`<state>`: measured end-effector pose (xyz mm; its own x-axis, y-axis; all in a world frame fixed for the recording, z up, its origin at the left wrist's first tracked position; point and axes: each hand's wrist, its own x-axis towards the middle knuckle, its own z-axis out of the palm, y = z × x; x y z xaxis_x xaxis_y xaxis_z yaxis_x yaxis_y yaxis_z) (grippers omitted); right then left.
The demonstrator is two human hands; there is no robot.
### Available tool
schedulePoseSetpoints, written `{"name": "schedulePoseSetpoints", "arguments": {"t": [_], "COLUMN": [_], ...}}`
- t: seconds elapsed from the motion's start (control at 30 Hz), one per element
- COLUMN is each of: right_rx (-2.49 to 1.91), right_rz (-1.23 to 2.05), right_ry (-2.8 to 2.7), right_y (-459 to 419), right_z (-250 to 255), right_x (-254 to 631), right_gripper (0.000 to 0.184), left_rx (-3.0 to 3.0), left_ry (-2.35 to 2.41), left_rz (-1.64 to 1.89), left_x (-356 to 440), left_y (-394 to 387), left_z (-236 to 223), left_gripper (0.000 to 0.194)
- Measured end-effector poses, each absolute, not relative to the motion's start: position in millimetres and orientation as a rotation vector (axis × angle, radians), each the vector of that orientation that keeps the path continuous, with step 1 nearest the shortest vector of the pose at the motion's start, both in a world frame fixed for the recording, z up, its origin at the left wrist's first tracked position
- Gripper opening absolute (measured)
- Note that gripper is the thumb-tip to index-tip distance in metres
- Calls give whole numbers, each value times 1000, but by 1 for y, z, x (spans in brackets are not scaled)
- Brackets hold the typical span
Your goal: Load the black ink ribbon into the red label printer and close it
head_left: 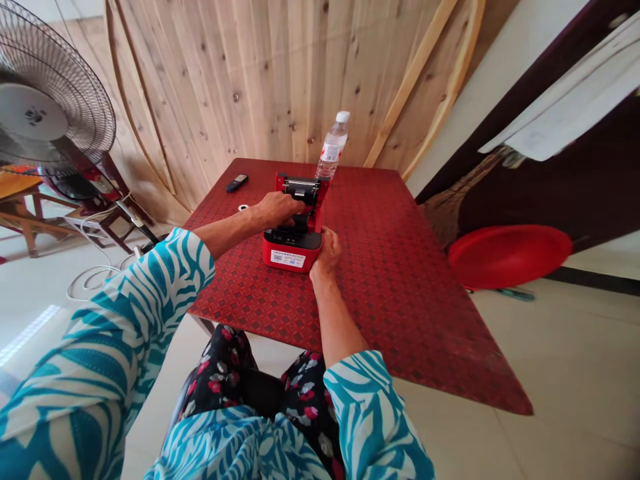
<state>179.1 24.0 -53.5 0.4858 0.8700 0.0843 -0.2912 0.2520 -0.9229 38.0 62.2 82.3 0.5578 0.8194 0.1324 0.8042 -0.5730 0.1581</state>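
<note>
A red and black label printer (293, 257) stands on the table with its lid raised at the back. My right hand (327, 253) is wrapped round its right side, near the front corner. From the left, my left hand (280, 210) reaches into the open printer, fingers curled down between the lid and the body. Its fingertips are hidden, so what they pinch does not show. Just left of the printer, partly behind my left wrist, lies a small white ring-shaped roll (243, 207).
A water bottle (331, 150) stands behind the printer on the red patterned table (400, 287). A dark phone or remote (237, 183) lies at the back left. A standing fan (55, 113) is on the left, a red basin (510, 257) on the right.
</note>
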Motion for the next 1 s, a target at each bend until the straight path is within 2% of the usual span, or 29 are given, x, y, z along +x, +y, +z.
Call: {"name": "schedulePoseSetpoints", "arguments": {"t": [0.13, 0.23, 0.33, 0.43, 0.73, 1.0], "right_rx": [-1027, -1022, -1010, -1001, -1017, -1070], "right_rz": [897, 907, 909, 908, 929, 913], "right_ry": [-682, -680, -672, -660, -641, -674], "right_y": [24, 22, 20, 19, 18, 23], "right_z": [-53, -52, -49, -47, -46, -54], "right_x": [179, 179, 179, 179, 180, 183], "right_gripper": [36, 36, 35, 35, 38, 38], "left_rx": [2578, 2258, 1780, 1440, 1354, 1629], "left_ry": [1318, 1314, 1380, 1509, 1579, 1654], "left_rz": [728, 1119, 1478, 1663, 1444, 1166], "left_x": [11, -32, -79, -108, -93, -100], "left_y": [57, 57, 61, 69, 114, 124], "left_z": [92, 94, 79, 54, -7, -20], "left_gripper": [37, 39, 36, 32, 40, 33]}}
